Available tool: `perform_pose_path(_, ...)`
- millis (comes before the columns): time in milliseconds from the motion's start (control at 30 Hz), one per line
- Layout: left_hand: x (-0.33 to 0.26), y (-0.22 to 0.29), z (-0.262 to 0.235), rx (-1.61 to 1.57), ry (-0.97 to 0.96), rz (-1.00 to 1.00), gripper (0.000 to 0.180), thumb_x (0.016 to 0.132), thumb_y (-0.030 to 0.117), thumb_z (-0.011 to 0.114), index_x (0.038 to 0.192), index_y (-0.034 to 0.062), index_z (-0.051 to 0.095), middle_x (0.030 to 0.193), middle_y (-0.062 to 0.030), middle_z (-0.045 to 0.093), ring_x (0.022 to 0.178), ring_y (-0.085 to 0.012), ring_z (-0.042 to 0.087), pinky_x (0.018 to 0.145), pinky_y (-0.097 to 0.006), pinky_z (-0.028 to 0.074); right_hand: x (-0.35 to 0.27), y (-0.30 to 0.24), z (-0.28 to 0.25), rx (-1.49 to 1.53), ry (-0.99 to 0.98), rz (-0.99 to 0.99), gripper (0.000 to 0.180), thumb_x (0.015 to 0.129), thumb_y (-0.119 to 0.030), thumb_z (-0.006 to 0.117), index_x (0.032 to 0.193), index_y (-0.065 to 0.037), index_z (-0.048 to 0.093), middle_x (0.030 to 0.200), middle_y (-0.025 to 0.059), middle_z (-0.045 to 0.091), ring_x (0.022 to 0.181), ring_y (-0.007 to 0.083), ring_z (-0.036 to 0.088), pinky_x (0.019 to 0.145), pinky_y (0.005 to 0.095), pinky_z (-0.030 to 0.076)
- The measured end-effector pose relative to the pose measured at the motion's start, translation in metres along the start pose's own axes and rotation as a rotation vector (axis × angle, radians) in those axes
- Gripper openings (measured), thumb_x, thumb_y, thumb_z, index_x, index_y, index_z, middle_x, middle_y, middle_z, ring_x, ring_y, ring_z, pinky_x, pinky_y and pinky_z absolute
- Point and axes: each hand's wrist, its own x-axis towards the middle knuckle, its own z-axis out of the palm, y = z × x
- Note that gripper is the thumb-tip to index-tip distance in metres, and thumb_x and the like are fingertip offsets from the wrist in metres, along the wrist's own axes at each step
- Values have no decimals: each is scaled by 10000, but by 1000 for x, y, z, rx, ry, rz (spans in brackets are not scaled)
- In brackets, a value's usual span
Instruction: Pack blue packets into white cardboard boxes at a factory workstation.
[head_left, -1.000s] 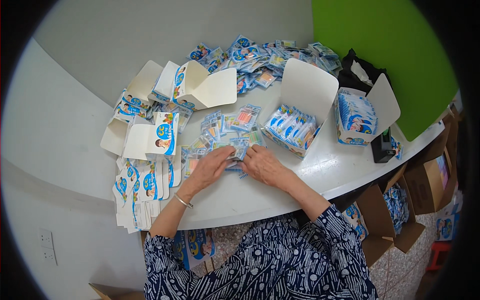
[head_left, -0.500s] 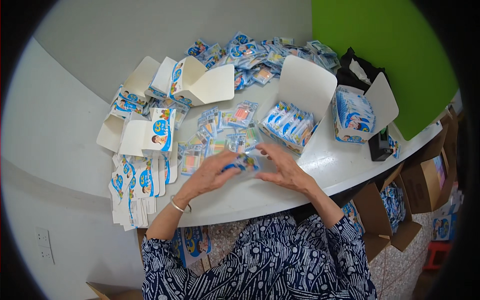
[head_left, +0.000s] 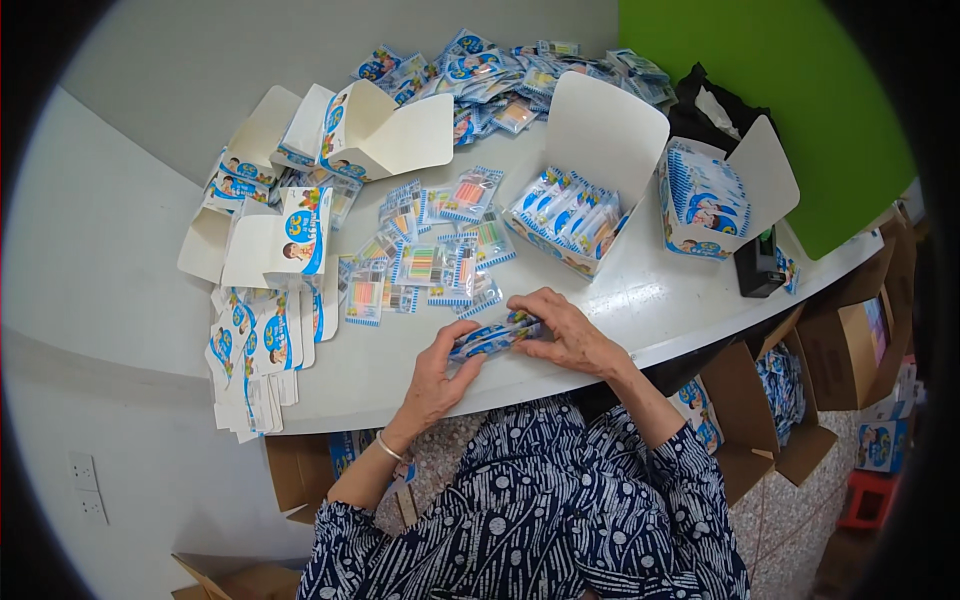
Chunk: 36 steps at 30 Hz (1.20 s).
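Near the front edge of the table, a small stack of blue-and-white plastic packets (head_left: 488, 339) is held on edge between my two hands. My left hand (head_left: 438, 380) grips its left end, thumb on the near side and fingers behind. My right hand (head_left: 572, 338) closes on the other end. Just beyond lie several loose clear packets (head_left: 420, 264) with coloured strips inside, overlapping one another. To their right stands an open carton (head_left: 549, 244), its white flap raised, with a row of packets (head_left: 570, 212) standing in it.
At the right, another open carton (head_left: 692, 244) full of packets stands by a black device (head_left: 760, 270). A large packet heap (head_left: 500, 85) lies along the back. Empty open cartons (head_left: 385, 135) and flat carton blanks (head_left: 262, 345) occupy the left. Brown boxes (head_left: 745, 400) stand below the right edge.
My hands have come nearer the table's front edge and closed on the ends of the packet stack. Its packets are now squeezed together on edge. The view has shifted slightly.
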Motion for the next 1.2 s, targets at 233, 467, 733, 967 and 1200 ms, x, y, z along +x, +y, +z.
perform_pose_path(233, 7, 3, -4, 63, -100, 69, 397, 842, 53, 660, 1214, 18, 529, 1158, -99, 617, 1054, -204, 605, 925, -318, 458, 1, 9, -4, -10, -84, -98, 366, 758, -191, 752, 1088, -84, 636, 994, 62, 582, 1013, 227, 526, 936, 349, 372)
perform_pose_path(467, 72, -7, -59, 462, 54, 176, 571, 808, 275, 732, 1257, -2, 513, 1256, -176, 546, 1148, -299, 534, 978, -395, 423, 0, 7, -1, -1, -50, -94, 337, 737, -201, 764, 1042, -96, 672, 975, 44, 583, 998, 208, 524, 939, 344, 358)
perform_pose_path(733, 87, -14, -65, 857, -141, 242, 905, 683, 551, 765, 1279, -62, 471, 1268, -259, 502, 1160, -418, 479, 1009, -452, 380, -1, 13, 1, -35, -71, -63, 349, 768, -263, 748, 1079, -122, 677, 1013, 71, 562, 1020, 244, 486, 927, 355, 381)
perform_pose_path(967, 100, -24, -78, 775, -95, 265, 689, 752, 486, 719, 1171, -38, 559, 1084, -186, 601, 969, -345, 557, 853, -426, 461, -3, 15, 4, -11, -23, -82, 344, 731, -227, 752, 1048, -115, 678, 1004, 50, 583, 1027, 224, 508, 952, 362, 353)
perform_pose_path(1200, 112, -21, -50, 1032, -28, 110, 453, 832, 416, 674, 941, -19, 610, 859, -203, 633, 806, -314, 631, 657, -401, 519, -1, 11, 2, -20, -51, -106, 332, 772, -275, 740, 1055, -110, 684, 1003, 76, 581, 1022, 234, 496, 946, 360, 366)
